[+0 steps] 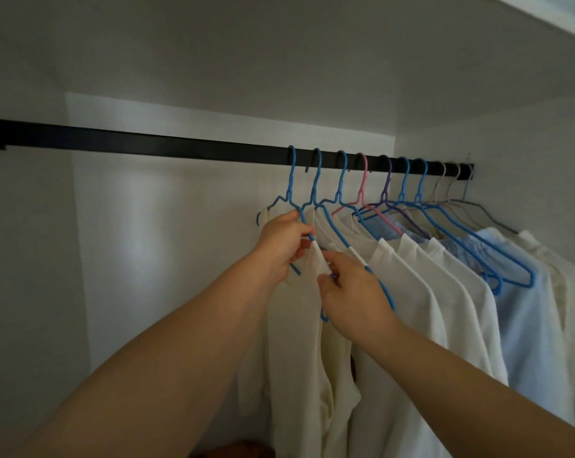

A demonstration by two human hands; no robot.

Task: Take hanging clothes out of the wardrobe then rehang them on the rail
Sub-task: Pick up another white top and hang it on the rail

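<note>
Step in hand looks like settling the leftmost cream garment (296, 342) on its blue hanger (292, 190), which is hooked on the black rail (147, 143) at the left end of the row. Left hand (284, 241) has fingers curled around the hanger's shoulder arm; right hand (352, 292) pinches the garment's strap or neckline just beside it. Whether this is un-hanging or re-seating, can't tell. Next move likely needs the fabric seated on the arm, or the hook lifted clear. Obstacles: second blue hanger (315, 183) and white shirt (408, 292) touching on the right, tight row. Rail to the left is free.
</note>
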